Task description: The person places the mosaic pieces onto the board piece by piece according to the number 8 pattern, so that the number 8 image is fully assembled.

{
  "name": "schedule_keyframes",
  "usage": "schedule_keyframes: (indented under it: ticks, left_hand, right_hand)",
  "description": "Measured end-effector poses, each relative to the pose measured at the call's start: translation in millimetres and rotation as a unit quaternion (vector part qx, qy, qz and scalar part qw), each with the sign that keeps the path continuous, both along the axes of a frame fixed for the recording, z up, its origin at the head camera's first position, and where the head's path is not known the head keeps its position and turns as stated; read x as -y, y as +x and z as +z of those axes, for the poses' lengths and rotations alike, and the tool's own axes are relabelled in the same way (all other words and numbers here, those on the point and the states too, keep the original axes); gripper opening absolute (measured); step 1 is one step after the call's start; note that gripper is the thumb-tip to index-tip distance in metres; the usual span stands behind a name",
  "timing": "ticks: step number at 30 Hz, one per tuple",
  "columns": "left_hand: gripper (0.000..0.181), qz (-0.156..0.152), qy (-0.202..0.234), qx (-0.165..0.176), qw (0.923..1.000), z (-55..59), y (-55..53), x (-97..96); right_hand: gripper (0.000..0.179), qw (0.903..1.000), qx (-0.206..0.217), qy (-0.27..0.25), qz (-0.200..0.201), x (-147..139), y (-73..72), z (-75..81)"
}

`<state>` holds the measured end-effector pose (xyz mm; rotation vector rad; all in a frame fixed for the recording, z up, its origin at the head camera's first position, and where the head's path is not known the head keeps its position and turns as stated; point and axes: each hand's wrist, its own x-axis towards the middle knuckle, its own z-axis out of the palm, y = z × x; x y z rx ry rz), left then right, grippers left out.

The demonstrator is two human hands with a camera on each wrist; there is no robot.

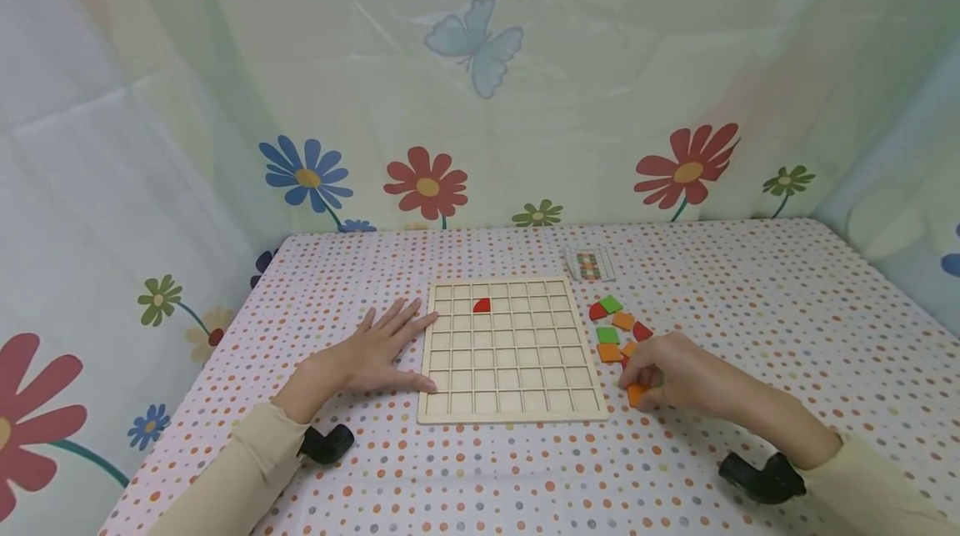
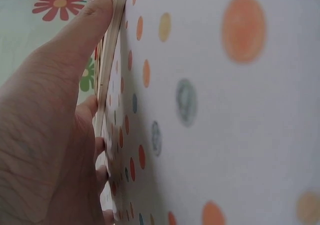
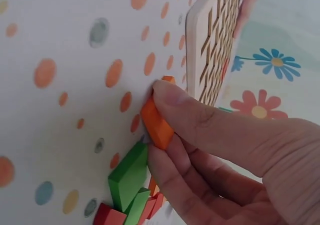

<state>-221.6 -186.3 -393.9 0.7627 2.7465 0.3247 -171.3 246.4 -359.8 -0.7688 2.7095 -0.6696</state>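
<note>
A wooden grid board [image 1: 513, 418] lies flat on the table, with one red quarter-round tile [image 1: 482, 305] in a cell near its top. My left hand [image 1: 375, 350] touches the board's left edge, fingers spread and thumb near the lower corner. To the right of the board, my right hand [image 1: 678, 373] pinches an orange tile [image 3: 157, 122] between thumb and fingers, close to the tabletop. Beside that hand lies a loose group of tiles, among them a green square [image 1: 608, 336], an orange square [image 1: 610, 353] and a red rounded piece [image 1: 642, 331]. Some tiles are partly hidden behind the hand.
A small card with a coloured pattern [image 1: 589, 264] lies beyond the board's upper right corner. The table bears a dotted cloth [image 1: 450, 486]. Behind it hangs a flowered curtain [image 1: 570, 152], which also encloses both sides.
</note>
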Motion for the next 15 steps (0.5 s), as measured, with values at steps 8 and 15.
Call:
schedule_keyframes:
  ticks: [8,15]
  left_hand:
    - [0.105,-0.002,0.000,0.003,1.0000,0.7,0.5,0.1]
    - [0.106,-0.004,-0.004,0.000,1.0000,0.1,-0.1,0.4]
  right_hand:
    - [0.025,0.9996,-0.016,-0.019,-0.013,-0.8,1.1,-2.0]
    - [0.025,0.9987,-0.037,-0.032,-0.011,-5.3,3.2,-8.0]
